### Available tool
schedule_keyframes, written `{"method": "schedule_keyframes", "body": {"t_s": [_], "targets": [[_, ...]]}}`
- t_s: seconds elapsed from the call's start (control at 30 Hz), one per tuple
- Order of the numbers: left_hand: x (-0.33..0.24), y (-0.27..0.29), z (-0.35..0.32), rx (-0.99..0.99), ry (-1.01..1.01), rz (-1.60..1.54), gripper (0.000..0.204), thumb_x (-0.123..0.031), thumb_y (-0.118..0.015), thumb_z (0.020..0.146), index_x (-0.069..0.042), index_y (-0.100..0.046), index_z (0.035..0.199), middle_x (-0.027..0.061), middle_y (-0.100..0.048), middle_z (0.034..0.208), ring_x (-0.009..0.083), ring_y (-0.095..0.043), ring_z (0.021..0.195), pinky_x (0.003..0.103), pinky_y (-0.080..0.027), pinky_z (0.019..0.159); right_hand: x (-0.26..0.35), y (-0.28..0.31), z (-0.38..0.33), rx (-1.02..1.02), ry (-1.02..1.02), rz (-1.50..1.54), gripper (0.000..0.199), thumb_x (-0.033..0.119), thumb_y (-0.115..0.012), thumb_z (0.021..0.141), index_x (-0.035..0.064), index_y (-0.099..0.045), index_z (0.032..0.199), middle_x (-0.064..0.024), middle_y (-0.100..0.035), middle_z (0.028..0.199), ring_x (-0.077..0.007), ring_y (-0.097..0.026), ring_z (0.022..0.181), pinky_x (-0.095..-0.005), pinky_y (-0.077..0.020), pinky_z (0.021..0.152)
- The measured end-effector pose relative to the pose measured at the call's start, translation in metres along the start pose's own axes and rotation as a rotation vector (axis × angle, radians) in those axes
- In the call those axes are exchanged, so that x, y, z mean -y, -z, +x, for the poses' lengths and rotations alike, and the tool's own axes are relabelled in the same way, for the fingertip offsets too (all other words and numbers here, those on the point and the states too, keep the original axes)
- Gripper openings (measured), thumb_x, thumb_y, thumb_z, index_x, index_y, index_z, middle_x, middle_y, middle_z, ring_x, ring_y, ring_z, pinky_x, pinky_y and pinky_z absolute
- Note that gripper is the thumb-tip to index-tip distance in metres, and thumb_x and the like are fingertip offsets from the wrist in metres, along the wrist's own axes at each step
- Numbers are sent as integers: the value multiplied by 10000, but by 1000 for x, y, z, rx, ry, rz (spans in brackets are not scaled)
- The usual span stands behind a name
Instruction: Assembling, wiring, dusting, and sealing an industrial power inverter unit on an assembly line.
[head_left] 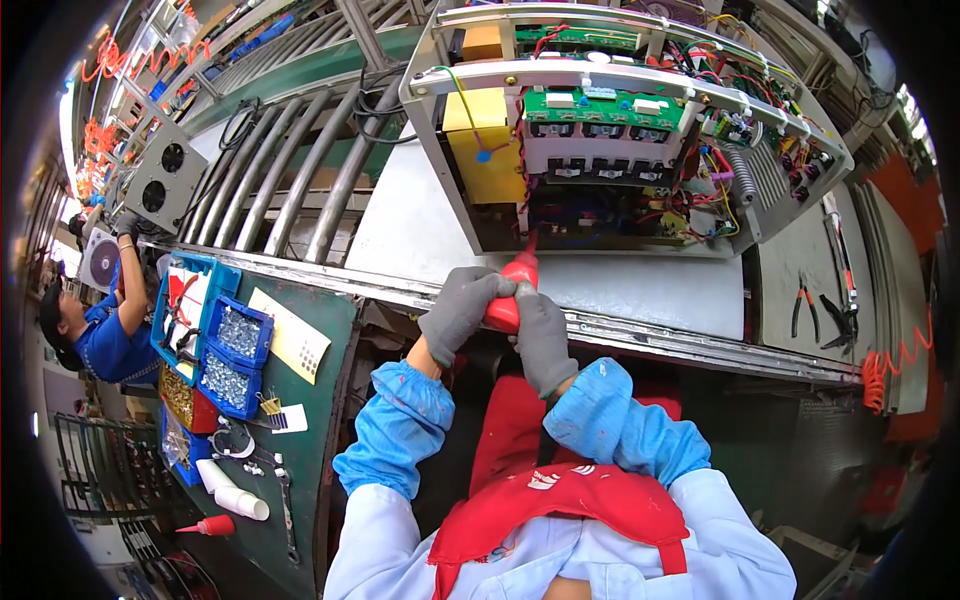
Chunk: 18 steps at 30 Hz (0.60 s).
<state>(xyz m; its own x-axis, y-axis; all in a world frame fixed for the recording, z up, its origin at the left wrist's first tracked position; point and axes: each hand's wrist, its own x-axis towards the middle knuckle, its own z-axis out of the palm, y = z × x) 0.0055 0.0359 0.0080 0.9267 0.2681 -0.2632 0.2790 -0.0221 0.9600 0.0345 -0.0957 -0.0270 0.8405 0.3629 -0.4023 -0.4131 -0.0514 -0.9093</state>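
Observation:
A red squeeze bottle is held between my two grey-gloved hands, its narrow tip pointing away from me. My left hand wraps it from the left, and my right hand closes on it from the right. The tip reaches the lower front edge of an open metal-framed electronics unit, beside a red-and-black twisted wire. Inside the unit are green circuit boards, a yellow block, coloured wires and a ribbed grey heatsink. Whether anything comes out of the tip cannot be seen.
A metal roller conveyor runs to the left. On the green side table are blue bins of small hardware, a wrench and another red bottle. Pliers lie at the right. A co-worker stands far left.

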Motion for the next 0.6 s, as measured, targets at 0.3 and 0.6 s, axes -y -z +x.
{"method": "schedule_keyframes", "body": {"t_s": [0.3, 0.6], "targets": [[8, 1, 0, -19, -30, 23, 376, -293, -615, 821, 71, -685, 885, 91, -635, 707, 144, -579, 629, 284, -474, 582, 4, 3, -5, -4, -27, -57, 566, 518, -447, 972, -24, -589, 893, -110, -565, 680, -200, -578, 571, -347, -467, 530], [0, -3, -5, 17, -96, -27, 344, -273, -616, 818, 64, -680, 841, 73, -632, 708, 131, -580, 651, 282, -475, 620, 2, 5, -11, -4, 15, 26, 438, 461, -452, 981, 53, -604, 934, -33, -548, 718, -105, -503, 524, -257, -416, 475]]}}
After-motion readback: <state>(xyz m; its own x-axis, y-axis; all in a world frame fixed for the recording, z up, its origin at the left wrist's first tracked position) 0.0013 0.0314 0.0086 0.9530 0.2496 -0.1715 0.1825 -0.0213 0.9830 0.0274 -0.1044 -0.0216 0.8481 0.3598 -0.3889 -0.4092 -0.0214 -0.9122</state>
